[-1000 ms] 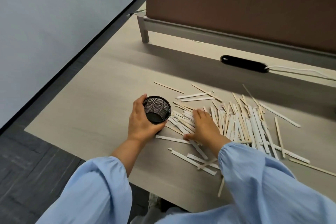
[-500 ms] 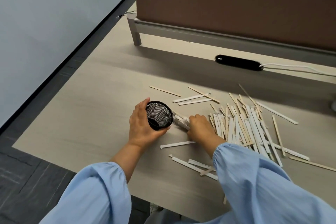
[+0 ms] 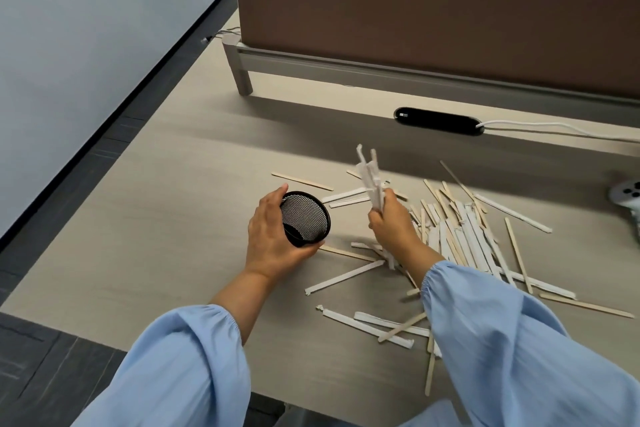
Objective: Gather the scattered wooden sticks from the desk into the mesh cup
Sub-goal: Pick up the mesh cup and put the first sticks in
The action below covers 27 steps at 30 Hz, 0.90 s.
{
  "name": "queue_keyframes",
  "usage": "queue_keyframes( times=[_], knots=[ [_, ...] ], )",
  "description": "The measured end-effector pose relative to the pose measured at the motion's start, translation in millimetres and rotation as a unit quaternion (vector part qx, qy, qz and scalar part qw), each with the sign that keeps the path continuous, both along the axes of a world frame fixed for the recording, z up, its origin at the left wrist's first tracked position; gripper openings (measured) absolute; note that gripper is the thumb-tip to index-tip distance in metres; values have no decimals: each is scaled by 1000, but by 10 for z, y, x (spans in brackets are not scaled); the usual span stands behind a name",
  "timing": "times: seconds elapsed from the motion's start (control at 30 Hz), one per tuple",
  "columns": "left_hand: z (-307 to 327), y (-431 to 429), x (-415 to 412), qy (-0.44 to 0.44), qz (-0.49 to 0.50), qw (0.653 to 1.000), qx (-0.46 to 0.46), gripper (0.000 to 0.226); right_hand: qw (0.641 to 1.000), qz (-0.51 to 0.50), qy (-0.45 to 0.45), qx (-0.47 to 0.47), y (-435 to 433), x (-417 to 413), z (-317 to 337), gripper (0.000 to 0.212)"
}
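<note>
A black mesh cup (image 3: 304,218) is tilted on the desk, its mouth turned toward the right. My left hand (image 3: 270,236) grips its left side and base. My right hand (image 3: 391,222) is raised just right of the cup, closed around a bundle of sticks (image 3: 370,177) that points up and slightly left. Several wooden sticks and paper-wrapped sticks (image 3: 464,232) lie in a pile to the right of that hand. More sticks (image 3: 367,322) lie near the front edge, partly under my right sleeve. One stick (image 3: 301,181) lies alone behind the cup.
A brown partition (image 3: 433,10) on a grey rail closes off the back of the desk (image 3: 156,218). A black cable grommet (image 3: 438,121) with a white cable sits in front of it. A white controller (image 3: 628,196) shows at the right edge. The desk's left edge drops to dark floor.
My right hand has closed on a bundle of sticks from the pile and lifted it upright beside the cup. The left hand has tilted the cup's mouth toward the right.
</note>
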<state>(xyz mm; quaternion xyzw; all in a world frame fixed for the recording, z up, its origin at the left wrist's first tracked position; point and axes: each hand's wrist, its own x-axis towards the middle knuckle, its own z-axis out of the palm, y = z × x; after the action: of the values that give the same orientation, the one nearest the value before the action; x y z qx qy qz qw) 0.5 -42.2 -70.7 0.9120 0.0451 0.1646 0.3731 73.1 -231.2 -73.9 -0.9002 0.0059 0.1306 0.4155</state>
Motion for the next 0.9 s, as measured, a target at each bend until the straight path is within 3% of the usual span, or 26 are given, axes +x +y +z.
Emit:
queue_keyframes(
  times=[0.07, 0.17, 0.27, 0.33, 0.4, 0.47, 0.53, 0.6, 0.73, 0.83, 0.9],
  knots=[
    [-2, -10, 37, 6, -14, 1000, -5, 102, 991, -60, 9, 117, -27, 42, 94, 17],
    [-4, -37, 95, 35, -38, 999, 11, 110, 948, -169, 5, 269, -68, 71, 328, 15],
    [25, -92, 166, 37, -69, 996, 45, 109, 848, -269, -6, 456, -79, 182, 640, 22],
    [55, -171, 205, 23, -85, 995, 54, 106, 778, -281, -4, 563, -24, 275, 837, 26],
    [80, -281, 238, 17, -97, 994, 45, 106, 743, -265, 5, 615, 105, 285, 930, 31],
    [102, -382, 266, 17, -102, 994, 21, 106, 764, -238, -3, 599, 230, 194, 875, 33],
    [139, -430, 286, 16, -100, 995, -21, 104, 844, -193, -32, 499, 278, 54, 738, 30],
    [180, -420, 312, 8, -105, 991, -79, 99, 893, -154, -33, 422, 263, -26, 607, 11],
    [218, -348, 361, 9, -113, 986, -125, 95, 910, -102, 7, 402, 202, -40, 447, 12],
    [207, -317, 377, 23, -116, 985, -123, 99, 914, -59, 2, 401, 188, -64, 505, 43],
    [197, -295, 371, 19, -119, 987, -105, 99, 903, -100, -38, 415, 156, -19, 579, 63]
  ],
)
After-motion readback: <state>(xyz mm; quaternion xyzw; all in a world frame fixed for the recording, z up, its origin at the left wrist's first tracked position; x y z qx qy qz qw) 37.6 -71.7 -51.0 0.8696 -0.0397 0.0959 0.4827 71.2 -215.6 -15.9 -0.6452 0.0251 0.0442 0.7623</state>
